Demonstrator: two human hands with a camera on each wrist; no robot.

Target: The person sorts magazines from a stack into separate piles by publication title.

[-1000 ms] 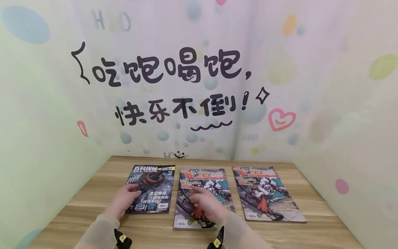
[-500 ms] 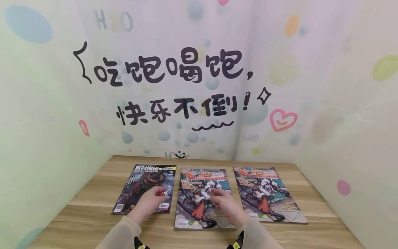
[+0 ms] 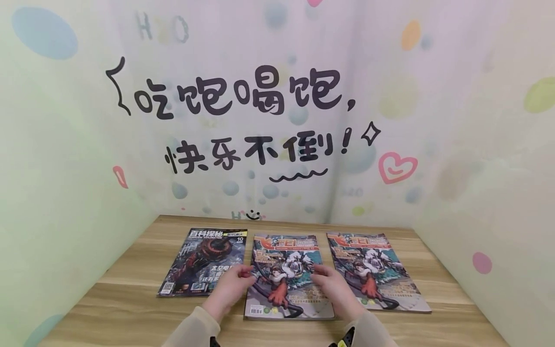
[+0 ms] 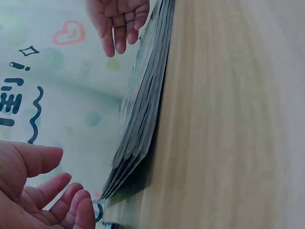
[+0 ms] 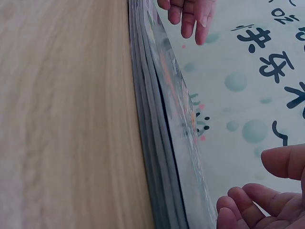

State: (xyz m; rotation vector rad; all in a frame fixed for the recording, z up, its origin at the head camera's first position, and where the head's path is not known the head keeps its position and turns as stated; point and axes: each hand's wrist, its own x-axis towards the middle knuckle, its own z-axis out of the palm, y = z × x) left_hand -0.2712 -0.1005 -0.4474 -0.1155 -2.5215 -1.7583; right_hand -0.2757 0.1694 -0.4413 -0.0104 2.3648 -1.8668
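Observation:
Three magazines lie on the wooden table in the head view. Between my hands is the middle magazine (image 3: 286,284), its cover showing a figure in red. My left hand (image 3: 227,291) is at its left side, with relaxed, slightly bent fingers. At its right side is my right hand (image 3: 338,291), in a similar pose. Both wrist views show the thick, layered page edges (image 4: 147,105) of a magazine, with a gap between the left fingers (image 4: 43,160) and these edges. Whether the right fingers (image 5: 248,205) touch the magazine, I cannot tell.
A dark magazine (image 3: 201,260) lies to the left, its lower right corner partly behind my left hand. On the right lies another magazine (image 3: 381,274) with the same cover as the middle one. A printed curtain (image 3: 260,120) closes off the table's back and sides.
My left hand has moved right, from the dark magazine to the middle one's left side. My right hand has slid right, off the middle cover to its right side. The magazines stay put.

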